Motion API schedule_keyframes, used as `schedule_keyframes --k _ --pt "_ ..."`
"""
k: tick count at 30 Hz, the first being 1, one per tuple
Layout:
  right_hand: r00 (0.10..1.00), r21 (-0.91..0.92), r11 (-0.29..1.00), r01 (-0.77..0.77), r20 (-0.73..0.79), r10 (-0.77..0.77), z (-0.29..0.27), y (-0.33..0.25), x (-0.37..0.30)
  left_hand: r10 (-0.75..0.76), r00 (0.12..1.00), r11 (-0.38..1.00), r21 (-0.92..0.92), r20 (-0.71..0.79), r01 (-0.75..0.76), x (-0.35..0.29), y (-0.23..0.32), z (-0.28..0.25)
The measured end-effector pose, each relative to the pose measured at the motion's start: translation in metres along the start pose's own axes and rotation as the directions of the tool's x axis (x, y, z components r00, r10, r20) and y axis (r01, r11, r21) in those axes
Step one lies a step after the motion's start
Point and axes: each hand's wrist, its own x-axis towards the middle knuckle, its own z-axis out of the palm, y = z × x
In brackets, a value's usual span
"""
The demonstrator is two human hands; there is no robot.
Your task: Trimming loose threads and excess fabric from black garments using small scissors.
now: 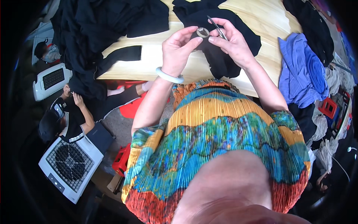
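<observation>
My left hand (181, 44) pinches a small greyish ring (203, 32), like a narrow roll of tape, between thumb and fingers. In my right hand (234, 42) lies a slim pointed metal tool (217, 27), with its dark tip up and to the left. Whether it is thread snips or tweezers I cannot make out. The right thumb and fingertips come close to the ring's right side. Both hands are raised over a dark cloth piece (244, 31) spread on the pale wooden table (153, 52). A pale bangle circles my left wrist.
A heap of black cloth (89, 22) covers the table's left side and hangs over its edge. Blue folded garments (298, 71) lie at the right. To the left, a co-worker (63, 119) sits with hands at black cloth, near a white fan unit (71, 164).
</observation>
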Motion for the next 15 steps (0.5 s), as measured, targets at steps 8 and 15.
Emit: schedule_keyframes --k 8,15 --pt "0.998 -0.124 0.99 0.062 -0.009 -0.064 0.005 0.006 0.001 0.091 0.983 0.981 0.185 -0.16 -0.061 0.0 -0.015 0.004" --pt "0.997 -0.121 0.993 0.006 -0.073 -0.015 0.003 0.008 0.0 0.196 0.977 0.923 0.352 -0.082 -0.156 0.003 -0.021 0.003"
